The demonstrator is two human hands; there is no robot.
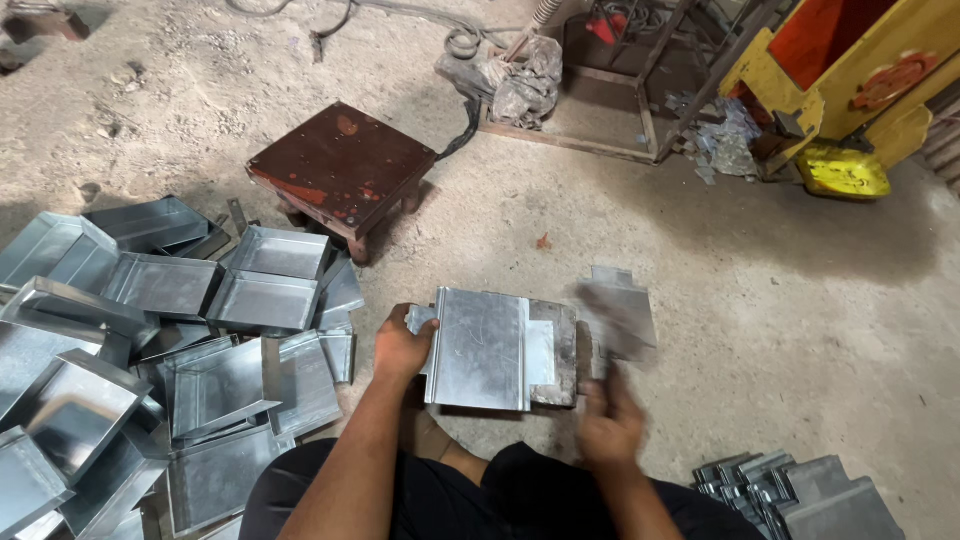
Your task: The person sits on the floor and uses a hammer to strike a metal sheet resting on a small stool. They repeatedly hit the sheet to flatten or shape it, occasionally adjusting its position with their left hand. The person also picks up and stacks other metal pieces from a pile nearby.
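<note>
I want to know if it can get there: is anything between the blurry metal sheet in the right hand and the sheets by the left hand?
Nothing visible: the blurry sheet sits right beside the stack.

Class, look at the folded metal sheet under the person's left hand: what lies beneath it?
The left hand presses the folded metal sheet onto a dark flat block, whose right edge and corner show. A paler sheet strip peeks out between them. The rest of the block is covered.

The person's left hand (400,350) and right hand (608,425) are bare, without gloves, rings or a watch. Both forearms are uncovered behind them, above dark trousers (440,500) at the knees.
</note>
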